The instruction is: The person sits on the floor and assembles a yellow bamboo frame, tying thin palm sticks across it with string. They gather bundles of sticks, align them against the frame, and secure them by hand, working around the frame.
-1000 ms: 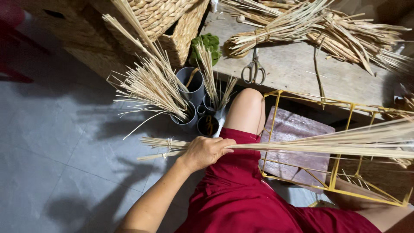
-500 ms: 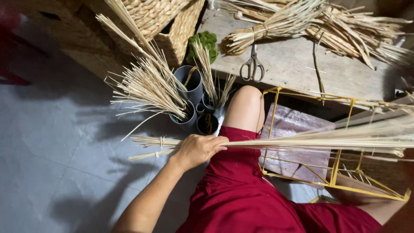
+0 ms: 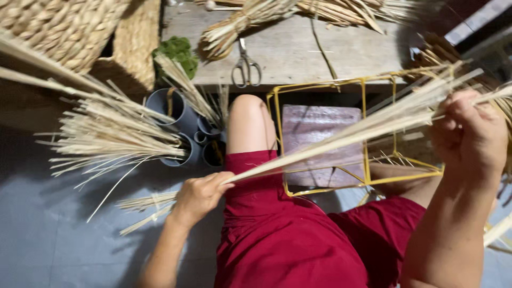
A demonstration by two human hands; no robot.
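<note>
The person sits low in red clothes and holds a long bundle of pale reed strips across the lap. The left hand grips one end of the bundle above the grey floor, its fingers clenched around the strips, and short ends stick out past the hand to the left. The right hand is raised at the right side, with its fingers closed on the other part of the same bundle. The bundle passes over a yellow wire frame that stands beside the bare knee. Behind the knee, grey tubes hold more strips. On the wooden worktop, near its front edge, lie scissors, and tied reed bunches lie toward its back edge.
</note>
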